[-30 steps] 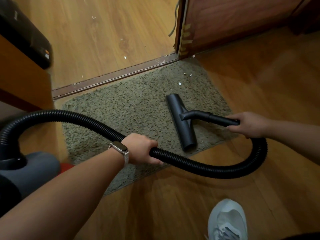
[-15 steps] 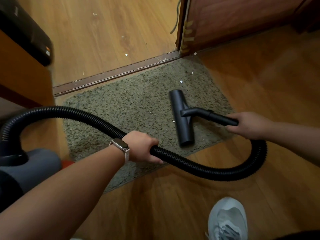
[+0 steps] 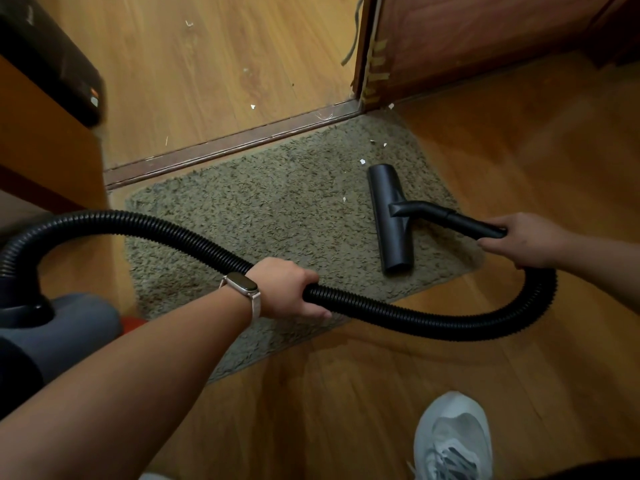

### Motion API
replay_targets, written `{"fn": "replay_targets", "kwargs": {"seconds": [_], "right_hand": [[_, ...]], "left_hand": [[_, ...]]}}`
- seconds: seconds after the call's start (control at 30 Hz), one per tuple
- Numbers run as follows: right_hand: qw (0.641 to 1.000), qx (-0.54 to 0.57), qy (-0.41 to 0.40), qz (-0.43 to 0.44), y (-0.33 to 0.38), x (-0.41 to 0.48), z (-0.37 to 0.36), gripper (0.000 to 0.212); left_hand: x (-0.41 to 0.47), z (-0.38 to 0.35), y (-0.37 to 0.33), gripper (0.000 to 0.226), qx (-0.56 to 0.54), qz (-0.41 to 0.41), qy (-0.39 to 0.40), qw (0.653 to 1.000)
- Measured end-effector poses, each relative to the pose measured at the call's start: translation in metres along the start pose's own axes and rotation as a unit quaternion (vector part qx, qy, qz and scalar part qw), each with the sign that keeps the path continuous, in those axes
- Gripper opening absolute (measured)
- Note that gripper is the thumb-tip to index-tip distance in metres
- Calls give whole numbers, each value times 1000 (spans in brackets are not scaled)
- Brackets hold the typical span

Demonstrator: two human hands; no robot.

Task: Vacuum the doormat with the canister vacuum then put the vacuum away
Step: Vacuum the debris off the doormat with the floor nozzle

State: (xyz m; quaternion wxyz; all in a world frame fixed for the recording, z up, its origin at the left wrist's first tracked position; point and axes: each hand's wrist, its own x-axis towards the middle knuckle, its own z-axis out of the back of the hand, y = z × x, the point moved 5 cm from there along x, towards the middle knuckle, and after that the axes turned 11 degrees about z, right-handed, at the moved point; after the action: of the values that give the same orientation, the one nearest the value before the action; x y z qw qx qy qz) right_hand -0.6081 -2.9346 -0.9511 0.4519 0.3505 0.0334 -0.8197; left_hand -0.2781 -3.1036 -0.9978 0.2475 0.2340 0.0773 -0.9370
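Doorway clean-up under way: a person runs a canister vacuum (image 3: 69, 330) over a shaggy olive doormat (image 3: 259, 216) laid against a doorway threshold (image 3: 225, 147). The right hand (image 3: 519, 240) is wrapped round the rigid wand (image 3: 464, 225), whose flat floor nozzle (image 3: 389, 216) lies on the right part of the doormat. The left hand (image 3: 287, 289), a watch (image 3: 242, 285) on its wrist, grips the ribbed black hose (image 3: 173, 230) midway along, above the mat's near edge. The machine's grey body sits on the wood floor (image 3: 346, 393) at the near left, just beside the mat.

The job appears to be mid-course. Four white scraps (image 3: 362, 161) lie on the pile, left of the nozzle or beyond it toward the far right corner, so that patch looks unswept, and putting the machine away has not begun.

In view: one vacuum, one hose, one nozzle, one mat, two hands, one pale shoe (image 3: 453, 438), and a few more scraps on the floor past the threshold.
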Motion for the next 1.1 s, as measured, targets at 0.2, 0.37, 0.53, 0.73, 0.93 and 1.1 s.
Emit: {"fn": "replay_targets", "kwargs": {"seconds": [0.2, 0.37, 0.53, 0.73, 0.93, 1.1], "right_hand": [[1000, 4, -2, -4, -5, 5, 1, 45], [1000, 2, -6, 25, 11, 16, -1, 38], [997, -4, -8, 74, 42, 34, -4, 30], [990, -55, -6, 133, 75, 54, -8, 24], [984, -76, -6, 163, 95, 65, -9, 19], [980, -70, -6, 186, 103, 64, -5, 18]], "left_hand": [[-1, 1, 0, 58, -7, -3, -11, 1000], [-2, 3, 2, 56, -4, -6, -6, 1000], [-7, 1, 7, 60, 9, -1, 8, 1000], [-10, -3, 13, 61, 25, -11, 4, 1000], [-9, -9, 16, 60, 35, -15, 17, 999], [-10, -10, 16, 59, 30, -14, 25, 999]]}}
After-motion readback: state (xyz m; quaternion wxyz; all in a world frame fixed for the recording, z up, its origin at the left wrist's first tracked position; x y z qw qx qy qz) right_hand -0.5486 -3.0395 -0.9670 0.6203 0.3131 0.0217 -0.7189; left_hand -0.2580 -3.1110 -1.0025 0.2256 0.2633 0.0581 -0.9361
